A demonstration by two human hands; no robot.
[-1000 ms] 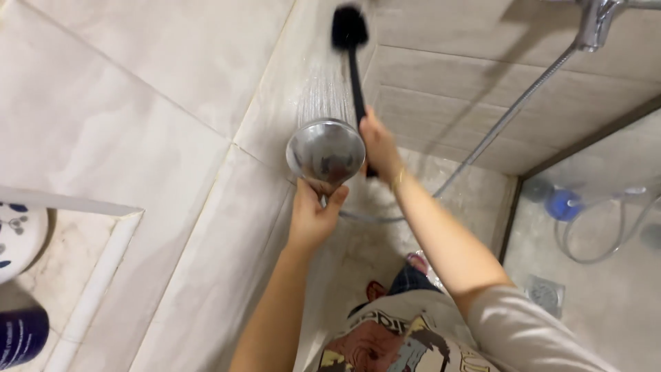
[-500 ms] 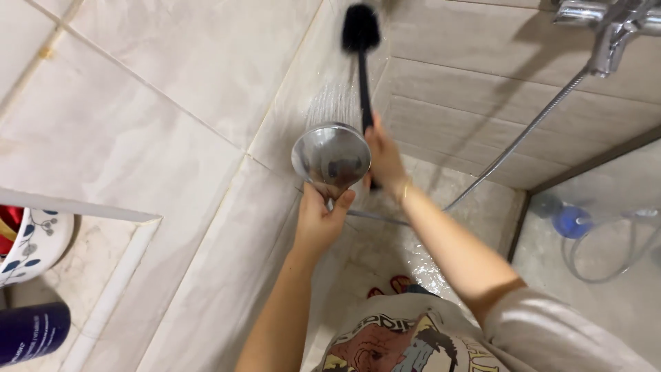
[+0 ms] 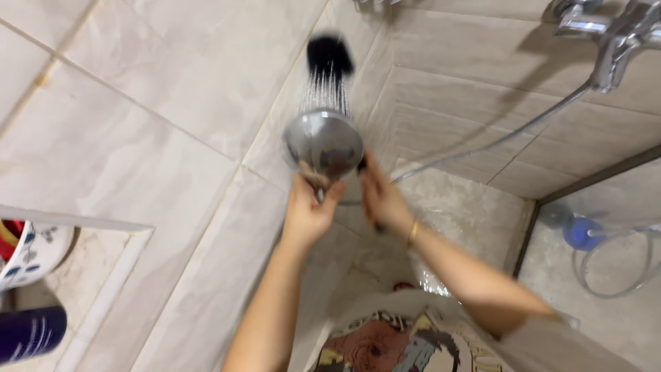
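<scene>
My left hand (image 3: 306, 210) grips the handle of a chrome shower head (image 3: 323, 145) held up in front of me, and water sprays from it towards the tiled wall. My right hand (image 3: 381, 196) holds the black handle of a long brush; its dark bristle head (image 3: 329, 55) sits high against the wall corner, right in the spray. Most of the brush handle is hidden behind the shower head. The frame is blurred by motion.
A metal hose (image 3: 496, 141) runs from the shower head to the chrome tap (image 3: 609, 41) at top right. A wall niche at left holds a patterned white bowl (image 3: 27, 255) and a dark blue bottle (image 3: 31, 334). A glass panel (image 3: 606, 234) stands at right.
The brush head has shifted left and slightly down into the water spray. Both hands and the shower head have moved a little lower and closer together.
</scene>
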